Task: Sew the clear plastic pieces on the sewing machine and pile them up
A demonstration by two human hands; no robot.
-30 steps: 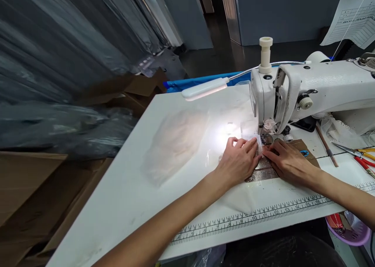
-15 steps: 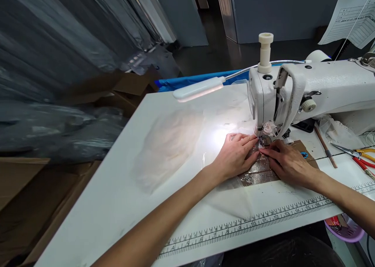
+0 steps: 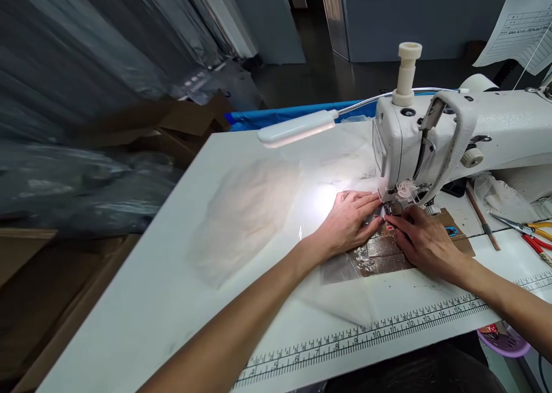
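Observation:
A white sewing machine [image 3: 390, 146] stands at the right, its presser foot [image 3: 392, 208] low over the table. My left hand [image 3: 351, 218] lies flat just left of the foot, fingers stretched out, pressing on sheer pale fabric [image 3: 340, 298]. On the foot's near right side is my right hand [image 3: 425, 238], its thumb and index fingertip together at the fabric's edge; the tiny piece between them is hardly visible. Beneath the hands sits a brown taped plate [image 3: 388, 255]. A pale ruffled bit [image 3: 406, 189] hangs by the needle.
A lit lamp [image 3: 297, 128] reaches over the table. More sheer fabric [image 3: 250, 209] lies at left. Scissors [image 3: 517, 225], red-handled snips [image 3: 536, 248] and a brown stick [image 3: 482, 218] lie at right. A printed ruler [image 3: 345, 347] runs along the front edge; a purple basket [image 3: 504, 344] hangs below.
The camera view has shifted slightly, so the machine appears further right. Both hands stay by the presser foot, the right fingertips still at the fabric edge.

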